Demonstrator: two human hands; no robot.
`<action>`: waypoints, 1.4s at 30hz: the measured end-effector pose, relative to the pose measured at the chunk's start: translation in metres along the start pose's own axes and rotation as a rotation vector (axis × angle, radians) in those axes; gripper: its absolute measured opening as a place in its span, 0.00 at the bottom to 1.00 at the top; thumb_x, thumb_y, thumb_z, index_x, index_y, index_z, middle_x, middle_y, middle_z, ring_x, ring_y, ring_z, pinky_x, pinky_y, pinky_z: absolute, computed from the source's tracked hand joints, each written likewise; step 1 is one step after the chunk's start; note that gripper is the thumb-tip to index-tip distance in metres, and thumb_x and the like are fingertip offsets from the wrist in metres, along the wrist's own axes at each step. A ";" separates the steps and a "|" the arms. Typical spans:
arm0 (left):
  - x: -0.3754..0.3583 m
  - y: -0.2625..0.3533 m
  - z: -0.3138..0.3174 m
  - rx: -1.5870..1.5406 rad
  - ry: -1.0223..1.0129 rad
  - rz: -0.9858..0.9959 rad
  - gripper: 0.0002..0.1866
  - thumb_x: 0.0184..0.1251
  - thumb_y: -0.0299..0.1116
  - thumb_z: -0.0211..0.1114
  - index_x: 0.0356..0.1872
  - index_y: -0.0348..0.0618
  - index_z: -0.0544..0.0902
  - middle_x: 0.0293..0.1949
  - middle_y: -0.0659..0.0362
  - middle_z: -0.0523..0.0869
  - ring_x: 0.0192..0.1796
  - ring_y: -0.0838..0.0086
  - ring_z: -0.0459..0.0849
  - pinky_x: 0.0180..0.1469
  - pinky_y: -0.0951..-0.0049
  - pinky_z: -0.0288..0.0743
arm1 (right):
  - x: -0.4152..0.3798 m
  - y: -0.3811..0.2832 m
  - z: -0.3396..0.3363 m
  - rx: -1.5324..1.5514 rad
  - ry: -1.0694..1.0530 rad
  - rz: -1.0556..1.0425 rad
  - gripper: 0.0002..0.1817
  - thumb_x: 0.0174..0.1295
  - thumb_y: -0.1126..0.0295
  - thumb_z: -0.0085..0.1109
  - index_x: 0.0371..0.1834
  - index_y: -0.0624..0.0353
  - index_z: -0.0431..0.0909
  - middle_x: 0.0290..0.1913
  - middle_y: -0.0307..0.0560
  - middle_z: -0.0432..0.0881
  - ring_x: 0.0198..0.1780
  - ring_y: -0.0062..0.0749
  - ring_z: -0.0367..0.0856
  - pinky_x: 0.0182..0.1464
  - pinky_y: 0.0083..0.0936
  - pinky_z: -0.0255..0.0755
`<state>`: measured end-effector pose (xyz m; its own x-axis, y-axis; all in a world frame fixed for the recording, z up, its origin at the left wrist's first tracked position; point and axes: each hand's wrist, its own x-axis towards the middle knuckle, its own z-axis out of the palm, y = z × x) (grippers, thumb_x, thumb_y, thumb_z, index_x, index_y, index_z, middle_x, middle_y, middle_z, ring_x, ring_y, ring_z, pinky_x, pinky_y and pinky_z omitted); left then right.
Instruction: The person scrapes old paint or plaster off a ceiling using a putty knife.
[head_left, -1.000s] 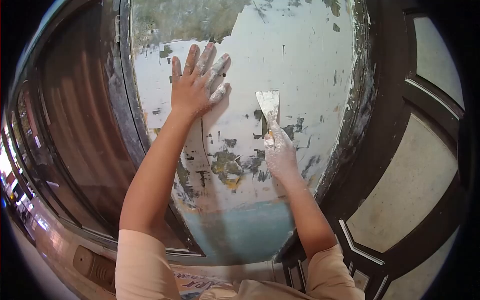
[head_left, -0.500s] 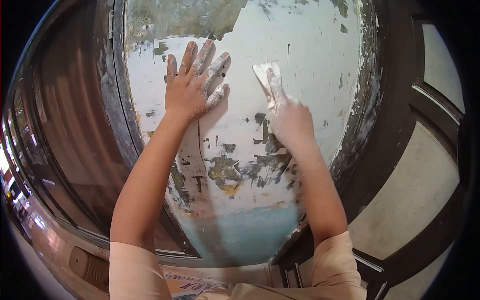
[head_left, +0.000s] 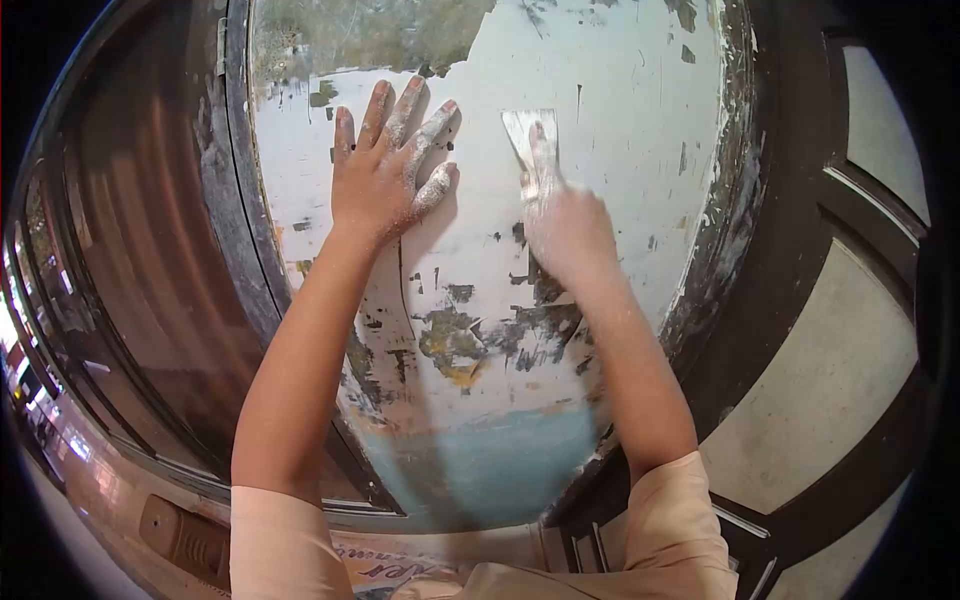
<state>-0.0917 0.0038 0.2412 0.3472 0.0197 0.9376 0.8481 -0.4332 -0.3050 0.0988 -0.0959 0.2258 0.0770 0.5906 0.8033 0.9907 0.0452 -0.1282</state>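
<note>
My left hand (head_left: 388, 170) lies on the wall panel with its fingers spread, white dust coating the thumb and fingers. To its right, my right hand (head_left: 568, 225) is wrapped round a putty knife (head_left: 528, 128), the index finger stretched along the blade. The blade's wide edge points up and rests at the panel's surface. White paint or filler covers much of the wall panel (head_left: 620, 120), with dark bare patches around the middle and a grey-brown area at the top. Hidden inside my right hand is the knife's handle.
A dark wooden frame with pale panels (head_left: 830, 370) stands on the right. On the left are a weathered post (head_left: 235, 150) and a brown curtain-like surface (head_left: 150, 230). Below lie a blue-green painted band (head_left: 500, 465), a brown object (head_left: 185, 540) and a lettered sheet (head_left: 385, 570).
My right hand and the putty knife have shifted slightly up and to the left across the panel, and the blade is turned more upright. My left hand has stayed almost in place.
</note>
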 end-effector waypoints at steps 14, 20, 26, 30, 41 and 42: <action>-0.045 0.011 0.007 0.013 0.014 -0.164 0.35 0.57 0.48 0.61 0.71 0.68 0.67 0.76 0.60 0.56 0.78 0.57 0.49 0.73 0.39 0.42 | -0.026 0.001 0.025 0.129 -0.034 0.149 0.31 0.69 0.57 0.46 0.75 0.41 0.54 0.33 0.69 0.82 0.39 0.64 0.81 0.47 0.49 0.76; -0.060 0.013 0.008 -0.009 -0.015 -0.181 0.34 0.58 0.48 0.61 0.70 0.67 0.68 0.76 0.59 0.56 0.78 0.56 0.48 0.73 0.37 0.41 | 0.024 0.002 -0.005 0.093 0.041 0.093 0.33 0.68 0.57 0.47 0.76 0.46 0.52 0.31 0.65 0.83 0.36 0.61 0.84 0.44 0.49 0.79; -0.070 0.016 0.009 -0.012 -0.020 -0.188 0.33 0.58 0.48 0.61 0.69 0.65 0.70 0.76 0.59 0.56 0.78 0.56 0.48 0.73 0.37 0.40 | -0.015 -0.003 0.012 0.196 0.017 0.135 0.35 0.69 0.57 0.47 0.77 0.44 0.46 0.32 0.72 0.81 0.39 0.69 0.80 0.48 0.53 0.75; -0.071 0.017 0.008 -0.041 -0.004 -0.190 0.33 0.57 0.47 0.62 0.69 0.64 0.71 0.76 0.58 0.56 0.78 0.55 0.48 0.72 0.36 0.42 | 0.025 0.000 0.002 0.137 0.087 0.054 0.33 0.69 0.59 0.46 0.76 0.47 0.50 0.28 0.71 0.80 0.36 0.69 0.79 0.43 0.53 0.75; -0.157 0.020 0.020 -0.040 -0.066 -0.166 0.34 0.55 0.48 0.64 0.68 0.63 0.72 0.76 0.55 0.57 0.78 0.53 0.47 0.72 0.36 0.39 | -0.106 -0.012 0.097 0.295 -0.008 0.067 0.29 0.70 0.61 0.44 0.75 0.51 0.55 0.33 0.65 0.82 0.35 0.61 0.82 0.40 0.52 0.76; -0.168 0.022 0.021 -0.063 -0.065 -0.167 0.34 0.55 0.48 0.64 0.67 0.62 0.72 0.76 0.55 0.57 0.78 0.53 0.47 0.72 0.36 0.39 | -0.111 -0.014 0.103 0.284 -0.049 0.110 0.27 0.70 0.62 0.45 0.72 0.51 0.59 0.32 0.65 0.82 0.35 0.62 0.82 0.40 0.51 0.76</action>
<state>-0.1235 0.0098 0.0734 0.2303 0.1540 0.9609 0.8704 -0.4742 -0.1327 0.0650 -0.0794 0.0789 0.1695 0.6425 0.7473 0.9052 0.1983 -0.3758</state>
